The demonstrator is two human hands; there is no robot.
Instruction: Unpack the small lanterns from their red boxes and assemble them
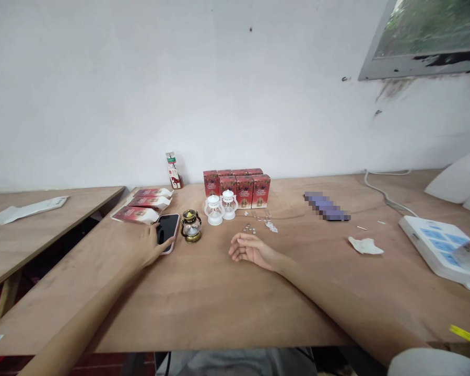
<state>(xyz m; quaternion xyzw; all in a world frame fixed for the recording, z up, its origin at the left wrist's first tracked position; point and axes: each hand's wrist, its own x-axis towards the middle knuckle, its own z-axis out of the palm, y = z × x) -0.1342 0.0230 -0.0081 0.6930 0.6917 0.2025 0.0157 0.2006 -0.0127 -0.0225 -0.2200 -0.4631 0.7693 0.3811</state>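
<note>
My left hand (151, 245) grips a smartphone (167, 233) with a dark screen and pale edge. Its thumb lies across the phone's lower end and its fingers are at the left side. To the phone's right stands a bronze-coloured miniature lantern (191, 226) with a clear globe. My right hand (254, 251) rests on its side on the table, fingers loosely bent and apart, nothing visible in it. Small round metal pieces (249, 229) lie just beyond it, near a little white piece (271, 226). Two white miniature lanterns (221, 207) stand farther back.
Red printed boxes (237, 188) stand in rows behind the lanterns. Several red-and-white packets (137, 214) lie at left, with a carton (174, 171) by the wall. A purple pixelated object (326, 206), crumpled paper (365, 246) and a white device with a cable (434, 245) are at right.
</note>
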